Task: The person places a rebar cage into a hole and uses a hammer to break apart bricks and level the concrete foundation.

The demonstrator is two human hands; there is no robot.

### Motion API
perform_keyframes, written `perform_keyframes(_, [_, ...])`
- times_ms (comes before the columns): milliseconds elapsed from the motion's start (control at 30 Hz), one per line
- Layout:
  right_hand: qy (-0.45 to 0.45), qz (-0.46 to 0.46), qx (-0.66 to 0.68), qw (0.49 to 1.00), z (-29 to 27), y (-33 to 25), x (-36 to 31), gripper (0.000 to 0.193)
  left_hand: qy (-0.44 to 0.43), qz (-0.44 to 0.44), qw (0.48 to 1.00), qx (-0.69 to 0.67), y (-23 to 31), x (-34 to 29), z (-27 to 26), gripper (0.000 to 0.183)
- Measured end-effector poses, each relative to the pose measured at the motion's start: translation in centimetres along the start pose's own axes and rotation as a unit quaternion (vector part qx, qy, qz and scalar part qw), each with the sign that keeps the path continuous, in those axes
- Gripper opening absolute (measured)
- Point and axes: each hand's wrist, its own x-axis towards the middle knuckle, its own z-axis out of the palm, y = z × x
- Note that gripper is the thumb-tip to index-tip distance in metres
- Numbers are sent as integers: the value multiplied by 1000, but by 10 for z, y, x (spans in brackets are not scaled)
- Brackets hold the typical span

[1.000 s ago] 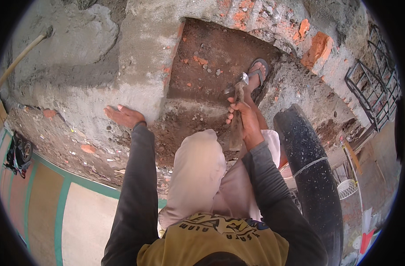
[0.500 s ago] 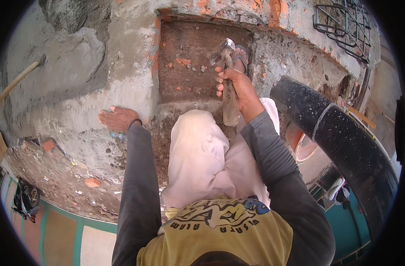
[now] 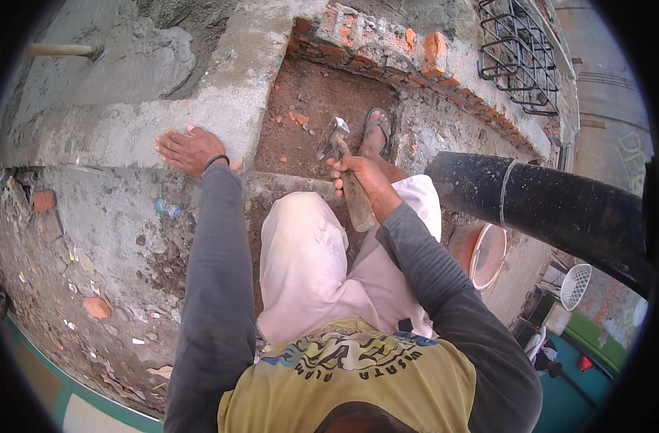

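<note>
In my right hand (image 3: 365, 179) is a hammer (image 3: 357, 206), gripped around its thick wooden handle close to the metal head. The hammer's head points away from me, over the near side of a dirt-floored pit (image 3: 311, 101) edged with brick and concrete. My left hand (image 3: 188, 150) lies flat on top of a grey concrete ledge (image 3: 113, 126), its fingers stretched toward the left. My sandalled foot (image 3: 376, 130) stands inside the pit at its right side, beyond the hammer.
A thick black pipe (image 3: 546, 193) runs along my right, above an orange-pink bucket (image 3: 481, 252). A rebar cage (image 3: 518, 58) lies at the far right. Wet mortar (image 3: 120, 58) with a wooden handle (image 3: 62, 50) in it is at the far left. Rubble and a brick piece (image 3: 97, 308) lie at the left.
My view has turned and shifted. The hammer and my right hand sit lower, closer to my knees. My left hand stays flat on the ledge. More of my sandalled foot shows.
</note>
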Motion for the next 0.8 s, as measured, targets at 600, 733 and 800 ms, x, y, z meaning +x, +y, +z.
perform_keyframes(600, [60, -380, -8, 923, -39, -36, -91, 28, -135, -26, 989, -50, 5, -4, -22, 56])
perform_keyframes(733, [90, -421, -2, 903, -78, -41, -50, 23, -125, -19, 991, -49, 4, -2, -18, 57])
perform_keyframes(800, [207, -369, -46, 905, -101, -21, -18, 16, -119, -13, 992, -40, 1, 2, -11, 57])
